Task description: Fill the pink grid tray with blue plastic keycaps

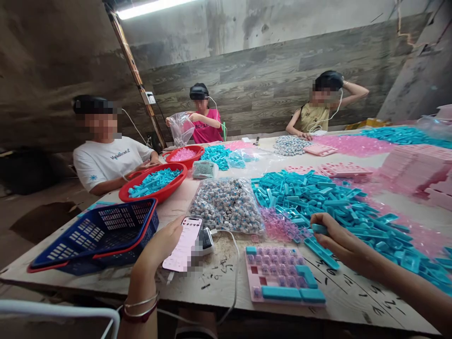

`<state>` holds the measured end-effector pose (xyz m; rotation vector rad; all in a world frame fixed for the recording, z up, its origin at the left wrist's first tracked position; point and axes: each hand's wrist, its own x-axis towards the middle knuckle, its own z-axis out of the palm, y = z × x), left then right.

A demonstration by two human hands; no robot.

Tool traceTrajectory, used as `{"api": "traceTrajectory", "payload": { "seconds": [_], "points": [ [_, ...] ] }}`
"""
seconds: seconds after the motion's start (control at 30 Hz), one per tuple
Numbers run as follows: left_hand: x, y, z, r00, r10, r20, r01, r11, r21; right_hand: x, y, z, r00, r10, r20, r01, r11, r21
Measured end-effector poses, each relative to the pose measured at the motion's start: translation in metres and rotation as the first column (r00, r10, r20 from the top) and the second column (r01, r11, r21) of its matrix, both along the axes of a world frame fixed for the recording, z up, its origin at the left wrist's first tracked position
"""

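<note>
- The left hand holds a phone tilted up off the counter, its grip closed around the phone's left edge with the thumb lying on the lit screen.
- Two bangles circle the left wrist.
- A white cable runs from a small charger block just behind the phone and drops over the counter's near edge.
- The right hand pinches a small blue key cap between thumb and fingers, a narrow grip, at the near edge of the blue key-cap pile.
- A pink keypad frame lies flat on the counter below and left of the right hand, partly filled with blue caps.
- A clear bag of grey parts sits between the two hands, farther back.
- A dark blue basket lies left of the phone.
- Three other people sit along the far sides of the counter, near red bowls.
</note>
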<state>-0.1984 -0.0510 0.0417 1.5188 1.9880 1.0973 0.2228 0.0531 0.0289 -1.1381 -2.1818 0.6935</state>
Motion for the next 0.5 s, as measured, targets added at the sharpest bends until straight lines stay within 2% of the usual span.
{"api": "traceTrajectory", "payload": {
  "seconds": [0.13,0.23,0.3,0.37,0.5],
  "points": [
    [-0.002,-0.007,-0.003,0.991,0.132,-0.016,-0.133,0.986,-0.099,0.001,0.006,-0.006,0.999,-0.045,0.027,0.045,0.999,0.022],
    [-0.002,-0.014,-0.01,0.964,0.207,0.164,-0.181,0.97,-0.16,0.002,0.011,-0.006,0.999,-0.048,0.026,0.046,0.998,0.049],
    [0.0,-0.018,-0.013,0.925,0.2,0.322,-0.162,0.977,-0.139,0.002,0.013,-0.003,1.0,-0.015,0.015,0.014,0.998,0.054],
    [0.002,-0.021,-0.015,0.891,0.177,0.418,-0.146,0.984,-0.106,0.002,0.014,-0.001,1.0,0.024,0.0,-0.024,0.998,0.058],
    [0.001,-0.024,-0.016,0.891,0.144,0.431,-0.117,0.989,-0.089,0.005,0.015,0.0,0.999,0.046,0.013,-0.048,0.992,0.113]
  ]
}}
